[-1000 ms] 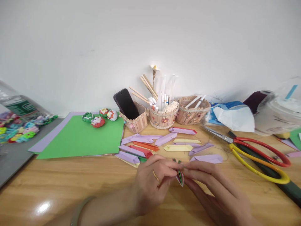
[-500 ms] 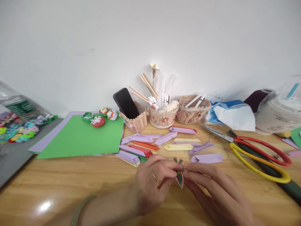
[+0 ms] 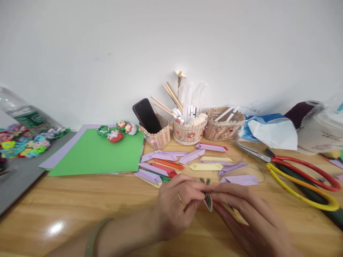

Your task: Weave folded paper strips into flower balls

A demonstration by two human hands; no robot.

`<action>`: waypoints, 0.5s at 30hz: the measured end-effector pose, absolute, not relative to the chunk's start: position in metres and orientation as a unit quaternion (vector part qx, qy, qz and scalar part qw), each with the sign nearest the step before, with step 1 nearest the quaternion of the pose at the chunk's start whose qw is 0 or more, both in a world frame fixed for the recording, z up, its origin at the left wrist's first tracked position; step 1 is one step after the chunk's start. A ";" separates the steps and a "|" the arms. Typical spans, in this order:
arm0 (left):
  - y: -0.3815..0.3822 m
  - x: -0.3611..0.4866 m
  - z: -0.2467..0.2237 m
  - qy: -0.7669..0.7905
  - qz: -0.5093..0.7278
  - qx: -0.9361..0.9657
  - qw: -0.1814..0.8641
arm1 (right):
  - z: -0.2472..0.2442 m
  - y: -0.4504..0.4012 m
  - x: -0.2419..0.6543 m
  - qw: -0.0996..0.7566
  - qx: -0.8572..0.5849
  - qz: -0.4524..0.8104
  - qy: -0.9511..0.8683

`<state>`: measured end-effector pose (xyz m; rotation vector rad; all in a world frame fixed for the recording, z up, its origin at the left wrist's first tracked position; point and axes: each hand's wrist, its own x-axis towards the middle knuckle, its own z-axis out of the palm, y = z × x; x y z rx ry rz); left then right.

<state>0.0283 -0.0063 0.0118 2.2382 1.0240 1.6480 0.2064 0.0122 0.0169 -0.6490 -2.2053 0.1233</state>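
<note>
A small bundle of folded paper (image 3: 208,202), its layered edges green, dark red and white, is pinched between my two hands above the table. My left hand (image 3: 179,205), with a ring on one finger, grips it from the left. From the other side my right hand (image 3: 249,210) presses its fingertips against it; what lies right between the fingertips is partly hidden. Just beyond my hands lie several folded paper strips, among them a lilac strip (image 3: 239,180), a pale yellow strip (image 3: 205,166) and a red strip (image 3: 167,170).
Large scissors (image 3: 302,171) with red and yellow handles lie at right. Green paper sheets (image 3: 93,153) carry several folded paper flowers (image 3: 115,136). Along the wall stand a basket holding a phone (image 3: 147,116) and two more baskets (image 3: 189,134). A plastic cup (image 3: 324,132) stands at far right.
The whole scene has shifted slightly to the right in view as the camera moved. Both hands still grip the folded paper, with little change in their hold.
</note>
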 end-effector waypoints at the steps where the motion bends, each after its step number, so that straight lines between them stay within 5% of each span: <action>1: -0.006 0.028 0.012 0.344 0.554 0.753 0.087 | 0.017 0.012 0.206 0.406 -0.258 0.050 -0.875; 9: -0.004 0.027 0.014 0.308 0.543 0.781 0.033 | 0.019 0.017 0.204 0.407 -0.243 0.065 -0.878; 15: -0.002 0.027 0.012 0.311 0.561 0.761 0.098 | 0.020 0.020 0.204 0.399 -0.233 0.099 -0.882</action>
